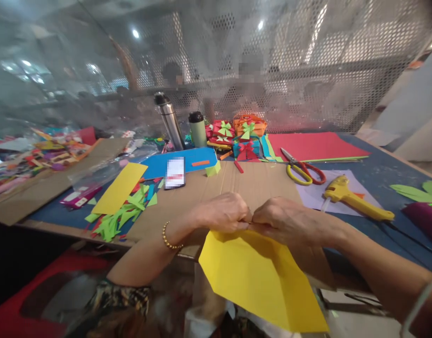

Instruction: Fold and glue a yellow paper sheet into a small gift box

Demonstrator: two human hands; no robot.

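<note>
A large yellow sheet point(258, 281) hangs over the table's front edge, its top edge pinched by both hands. My left hand point(224, 212), with a beaded bracelet at the wrist, is closed on the sheet's upper edge. Right beside it, my right hand point(289, 219) is closed on the same edge, the fingertips of the two hands nearly touching. Brown cardboard point(187, 202) lies under and behind the hands.
Scissors point(300, 171) and a yellow glue gun point(356, 199) lie to the right. Behind are red sheets point(310, 145), small gift boxes point(249, 129), a steel flask point(170, 122) and a green bottle point(198, 130). Green scraps point(122, 213) and a phone point(175, 172) lie left.
</note>
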